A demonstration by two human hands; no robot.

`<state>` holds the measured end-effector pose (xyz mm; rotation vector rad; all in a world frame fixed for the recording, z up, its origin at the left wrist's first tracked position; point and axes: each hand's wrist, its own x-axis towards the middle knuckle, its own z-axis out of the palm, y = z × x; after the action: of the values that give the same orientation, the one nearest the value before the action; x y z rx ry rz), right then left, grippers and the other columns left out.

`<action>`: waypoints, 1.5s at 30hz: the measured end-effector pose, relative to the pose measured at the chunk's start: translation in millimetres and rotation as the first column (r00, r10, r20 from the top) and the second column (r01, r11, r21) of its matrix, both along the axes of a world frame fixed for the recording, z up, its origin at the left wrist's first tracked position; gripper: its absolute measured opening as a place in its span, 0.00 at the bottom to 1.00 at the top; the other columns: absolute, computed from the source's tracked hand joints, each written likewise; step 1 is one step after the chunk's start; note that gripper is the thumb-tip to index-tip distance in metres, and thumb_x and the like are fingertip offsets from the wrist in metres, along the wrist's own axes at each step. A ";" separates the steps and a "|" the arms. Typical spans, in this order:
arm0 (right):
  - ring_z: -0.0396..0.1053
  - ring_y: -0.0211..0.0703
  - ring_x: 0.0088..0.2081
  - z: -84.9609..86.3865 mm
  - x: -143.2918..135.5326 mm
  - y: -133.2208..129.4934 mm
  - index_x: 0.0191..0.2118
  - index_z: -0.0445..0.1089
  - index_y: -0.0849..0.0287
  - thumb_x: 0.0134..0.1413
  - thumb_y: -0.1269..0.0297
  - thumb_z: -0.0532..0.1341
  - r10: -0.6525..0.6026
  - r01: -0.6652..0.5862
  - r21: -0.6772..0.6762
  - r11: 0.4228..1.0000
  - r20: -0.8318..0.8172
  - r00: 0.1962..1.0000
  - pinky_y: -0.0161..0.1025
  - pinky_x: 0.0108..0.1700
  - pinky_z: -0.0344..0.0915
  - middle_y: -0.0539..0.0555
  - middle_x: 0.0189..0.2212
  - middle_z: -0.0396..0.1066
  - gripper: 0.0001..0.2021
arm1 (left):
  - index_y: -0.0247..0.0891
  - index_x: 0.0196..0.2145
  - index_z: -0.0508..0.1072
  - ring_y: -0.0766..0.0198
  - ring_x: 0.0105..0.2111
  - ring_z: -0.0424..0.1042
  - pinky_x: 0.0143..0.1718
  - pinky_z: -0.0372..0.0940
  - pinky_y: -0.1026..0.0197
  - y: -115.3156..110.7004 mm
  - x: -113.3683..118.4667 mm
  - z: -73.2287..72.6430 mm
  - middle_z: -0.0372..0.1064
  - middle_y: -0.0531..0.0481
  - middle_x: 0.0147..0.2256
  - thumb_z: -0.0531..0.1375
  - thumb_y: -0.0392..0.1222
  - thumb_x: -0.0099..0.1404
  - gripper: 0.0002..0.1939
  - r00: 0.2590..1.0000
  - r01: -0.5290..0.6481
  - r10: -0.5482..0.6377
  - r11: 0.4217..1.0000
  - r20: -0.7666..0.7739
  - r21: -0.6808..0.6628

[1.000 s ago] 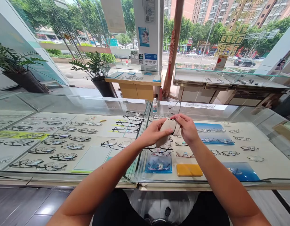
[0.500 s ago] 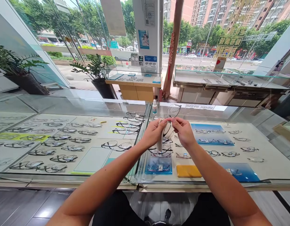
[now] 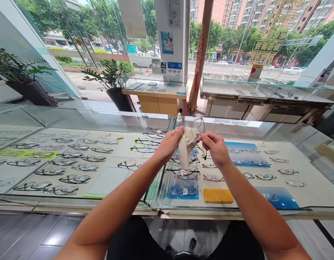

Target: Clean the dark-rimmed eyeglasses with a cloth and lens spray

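Note:
Above the glass counter, my left hand (image 3: pixel 171 143) is closed on a beige cloth (image 3: pixel 185 150), which hangs down from the fingers and lies against the glasses. My right hand (image 3: pixel 214 146) pinches a pair of dark thin-rimmed eyeglasses (image 3: pixel 203 124) at the frame. One round lens stands up above the cloth; the other part of the glasses is partly hidden by it. A temple arm points downward beside my right fingers. Just behind my left hand a small white spray bottle (image 3: pixel 179 118) stands on the counter, its lower part covered.
Under the glass of the showcase (image 3: pixel 161 211) lie rows of eyeglasses (image 3: pixel 75 179), blue display cards (image 3: pixel 248 160) and a yellow case (image 3: pixel 218 196). Beyond stand a potted plant (image 3: pixel 112 77), a wooden-front counter (image 3: pixel 156 103) and a tree-trunk post (image 3: pixel 201 57).
The cloth has spread open and now covers part of the glasses. My left hand has shifted slightly left and my right hand slightly right; the glasses have turned.

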<state>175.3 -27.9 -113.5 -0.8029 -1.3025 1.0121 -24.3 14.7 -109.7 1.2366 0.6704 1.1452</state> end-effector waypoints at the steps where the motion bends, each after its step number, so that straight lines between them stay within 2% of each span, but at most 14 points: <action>1: 0.52 0.37 0.25 -0.6 -1.5 -0.2 0.31 0.84 0.55 0.57 0.37 0.74 0.020 -0.020 -0.004 1.000 0.025 0.999 0.41 0.30 0.47 0.47 0.20 0.62 0.23 | 0.34 0.33 0.78 0.63 0.27 0.70 0.30 0.64 0.62 -0.6 -0.2 0.7 0.73 0.49 0.27 0.72 0.72 0.64 0.33 1.000 0.009 -0.009 1.000 0.003 0.015; 5: 0.50 0.36 0.25 -1.1 -5.5 -0.8 0.30 0.83 0.55 0.54 0.35 0.75 0.047 -0.045 -0.021 0.999 0.065 0.997 0.41 0.30 0.46 0.47 0.20 0.62 0.25 | 0.35 0.33 0.77 0.63 0.27 0.69 0.30 0.64 0.61 -3.2 -0.8 2.5 0.72 0.50 0.26 0.70 0.74 0.65 0.34 0.999 0.032 -0.029 0.996 -0.037 0.080; 12: 0.52 0.37 0.25 0.4 -4.7 -0.7 0.29 0.82 0.56 0.54 0.33 0.73 0.056 -0.054 -0.020 0.998 0.108 0.993 0.41 0.31 0.48 0.47 0.20 0.61 0.27 | 0.35 0.29 0.73 0.67 0.24 0.60 0.28 0.56 0.63 -5.6 -2.2 7.3 0.68 0.52 0.24 0.67 0.79 0.64 0.38 0.992 0.026 -0.005 0.985 -0.124 0.168; 18: 0.54 0.39 0.26 1.9 -4.5 -1.1 0.28 0.81 0.55 0.57 0.37 0.72 0.085 -0.082 -0.029 0.996 0.120 0.989 0.42 0.32 0.51 0.47 0.20 0.62 0.24 | 0.33 0.35 0.79 0.63 0.28 0.68 0.31 0.61 0.62 -5.2 -4.5 6.3 0.74 0.48 0.29 0.68 0.76 0.65 0.36 0.983 0.040 -0.010 0.985 -0.182 0.167; 25: 0.63 0.41 0.32 -0.6 -3.2 2.2 0.27 0.81 0.55 0.54 0.45 0.73 0.153 -0.151 -0.106 0.983 0.011 0.988 0.42 0.40 0.61 0.51 0.27 0.74 0.18 | 0.34 0.34 0.79 0.65 0.27 0.65 0.30 0.59 0.62 -6.9 -4.3 8.7 0.73 0.50 0.28 0.69 0.73 0.66 0.34 0.987 0.025 0.007 0.981 -0.160 0.195; 31: 0.69 0.42 0.36 -1.4 -3.7 3.2 0.27 0.81 0.56 0.52 0.47 0.75 0.190 -0.201 -0.165 0.966 -0.075 0.979 0.41 0.44 0.65 0.53 0.30 0.77 0.17 | 0.33 0.35 0.80 0.63 0.30 0.68 0.33 0.62 0.62 -5.6 -4.3 7.8 0.75 0.48 0.31 0.71 0.71 0.66 0.32 0.992 0.050 -0.030 0.985 -0.121 0.166; 39: 0.70 0.41 0.34 -0.1 -5.8 1.3 0.28 0.81 0.56 0.51 0.46 0.76 0.195 -0.220 -0.204 0.954 -0.138 0.971 0.40 0.40 0.67 0.53 0.31 0.78 0.17 | 0.34 0.35 0.82 0.62 0.31 0.71 0.37 0.65 0.61 -4.0 -5.0 6.6 0.78 0.47 0.32 0.75 0.67 0.62 0.29 0.996 0.048 -0.039 0.992 -0.076 0.117; 45: 0.72 0.44 0.36 2.2 -5.6 -0.2 0.27 0.81 0.55 0.48 0.46 0.78 0.176 -0.205 -0.212 0.956 -0.150 0.973 0.40 0.40 0.69 0.54 0.30 0.78 0.18 | 0.34 0.37 0.83 0.62 0.31 0.73 0.36 0.66 0.61 -3.7 -5.3 5.7 0.79 0.45 0.32 0.76 0.64 0.62 0.27 0.996 0.073 -0.066 0.992 -0.068 0.102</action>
<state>169.8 -28.1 -111.2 -0.7775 -1.1822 1.3641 -29.6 11.1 -103.9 1.3802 0.6168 1.0979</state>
